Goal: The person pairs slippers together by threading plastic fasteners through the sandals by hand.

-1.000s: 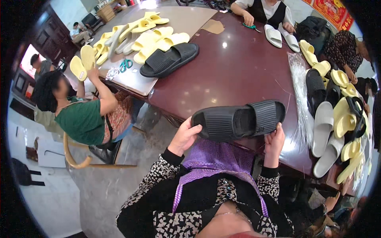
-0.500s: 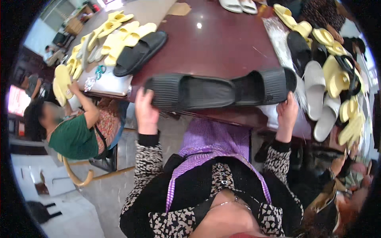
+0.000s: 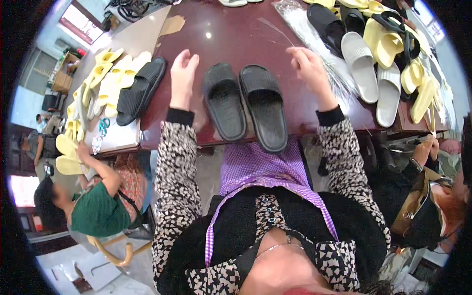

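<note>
Maroon tabletop (image 3: 236, 34) now bears the black slippers (image 3: 266, 110) both hands (image 3: 183, 78) released.

No words, labels, brands, numbers or signs can be read. On the black slippers (image 3: 267, 110) in the middle of the frame, any marks on straps or insoles are too faint to make out. The grey slippers (image 3: 361, 69) and yellow slippers (image 3: 386, 46) at upper right show no legible lettering. Glare washes out a bright panel (image 3: 24, 191) at the left edge; whether it carries writing cannot be told.
</note>
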`<state>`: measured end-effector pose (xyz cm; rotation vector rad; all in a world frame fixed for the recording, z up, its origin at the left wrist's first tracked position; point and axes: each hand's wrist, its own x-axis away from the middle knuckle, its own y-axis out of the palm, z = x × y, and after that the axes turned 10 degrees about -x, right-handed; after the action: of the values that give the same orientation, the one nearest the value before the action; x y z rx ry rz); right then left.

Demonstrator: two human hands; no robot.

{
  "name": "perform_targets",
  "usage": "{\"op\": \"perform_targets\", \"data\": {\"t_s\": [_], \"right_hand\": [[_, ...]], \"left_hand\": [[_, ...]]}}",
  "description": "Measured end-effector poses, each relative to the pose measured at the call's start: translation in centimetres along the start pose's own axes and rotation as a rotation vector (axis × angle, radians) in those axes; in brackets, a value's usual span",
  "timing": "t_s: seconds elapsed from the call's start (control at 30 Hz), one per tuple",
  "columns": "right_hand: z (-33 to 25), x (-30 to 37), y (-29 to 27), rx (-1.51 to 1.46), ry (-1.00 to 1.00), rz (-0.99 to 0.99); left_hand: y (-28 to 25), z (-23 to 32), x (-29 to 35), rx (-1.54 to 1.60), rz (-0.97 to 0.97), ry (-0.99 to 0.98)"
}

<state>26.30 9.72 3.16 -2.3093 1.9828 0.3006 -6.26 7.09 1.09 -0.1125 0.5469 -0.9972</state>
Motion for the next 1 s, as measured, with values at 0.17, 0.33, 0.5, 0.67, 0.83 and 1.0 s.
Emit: {"op": "perform_targets", "data": {"t_s": [0.17,0.33,0.5,0.67,0.83,1.0], "right_hand": [[0.2,5.6,-0.5,-0.492,0.204,-0.043],[-2.6,7.7,2.9,-0.856,0.205,-0.217],[-4.5,8.2,4.9,-0.954,0.205,-0.288],[-3.5,11.2,2.7,-0.543,0.050,-0.100],[-2.3,13.2,0.7,-0.009,-0.161,-0.182],[-2.2,14.7,0.2,0.293,-0.108,-0.245]], "left_hand": [[1.3,4.0,9.0,0.220,-0.179,-0.025],[4.7,9.1,15.4,0.618,-0.611,-0.310],[3.4,9.6,17.8,0.924,-0.898,-0.549],[1.6,11.1,19.7,0.398,-0.715,-0.384],[-0.5,13.8,22.2,-0.234,-0.376,0.526],[-1.9,15.5,23.0,-0.423,-0.315,0.725]]}}
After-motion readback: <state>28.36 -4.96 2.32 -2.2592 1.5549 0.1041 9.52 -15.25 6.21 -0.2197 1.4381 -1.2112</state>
